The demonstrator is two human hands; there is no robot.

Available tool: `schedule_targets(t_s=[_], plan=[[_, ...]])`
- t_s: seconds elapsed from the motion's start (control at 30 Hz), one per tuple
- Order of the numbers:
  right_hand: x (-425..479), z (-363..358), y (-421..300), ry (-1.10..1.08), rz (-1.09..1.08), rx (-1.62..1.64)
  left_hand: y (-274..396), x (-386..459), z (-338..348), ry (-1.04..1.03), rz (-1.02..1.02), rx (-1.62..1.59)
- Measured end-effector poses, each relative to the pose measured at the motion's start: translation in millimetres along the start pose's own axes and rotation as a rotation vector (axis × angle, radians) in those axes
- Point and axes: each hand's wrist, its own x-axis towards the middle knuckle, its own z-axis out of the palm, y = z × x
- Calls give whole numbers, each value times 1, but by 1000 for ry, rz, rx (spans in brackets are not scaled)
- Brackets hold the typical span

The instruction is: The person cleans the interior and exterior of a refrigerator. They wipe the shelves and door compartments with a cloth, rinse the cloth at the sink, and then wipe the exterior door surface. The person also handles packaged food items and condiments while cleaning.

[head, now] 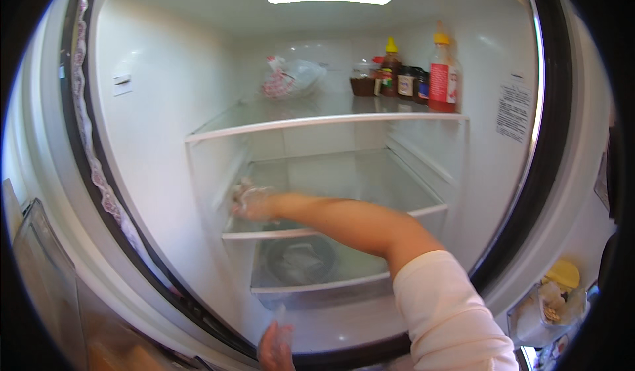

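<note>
My right hand [252, 202], in a clear plastic glove, reaches across into an open refrigerator. It is blurred at the left inner wall, just above the middle glass shelf [297, 233]; a pale, crumpled thing shows at its fingers, but what it is and how it is held cannot be told. Low in the picture, my left hand [276, 343] is raised before the fridge's bottom edge, also in a clear glove, partly cut off by the frame. Under the middle shelf, a round bowl [301, 260] with something whitish shows through the glass.
On the top shelf [327, 121] sit a tied plastic bag [292, 77], a squeeze bottle with red sauce [443, 81], a dark sauce bottle [391, 71] and several jars [406, 83]. The open door at right holds a bin of food [545, 311]. A lower glass shelf [322, 286] lies beneath.
</note>
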Motion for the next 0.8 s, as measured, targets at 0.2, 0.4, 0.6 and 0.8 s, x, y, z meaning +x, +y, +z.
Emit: schedule_targets(t_s=[0.2, 0.4, 0.6, 0.8], plan=[[-149, -64, 29, -250, 329, 174, 70, 113, 61, 12, 545, 582], [-249, -79, 76, -324, 671, -639, 75, 161, 86, 72, 730, 1008], [-200, -46, 5, 144, 301, 174, 71, 163, 74, 114, 704, 1021], [-256, -79, 147, -125, 653, -289, 80, 157, 76, 73, 654, 1009]])
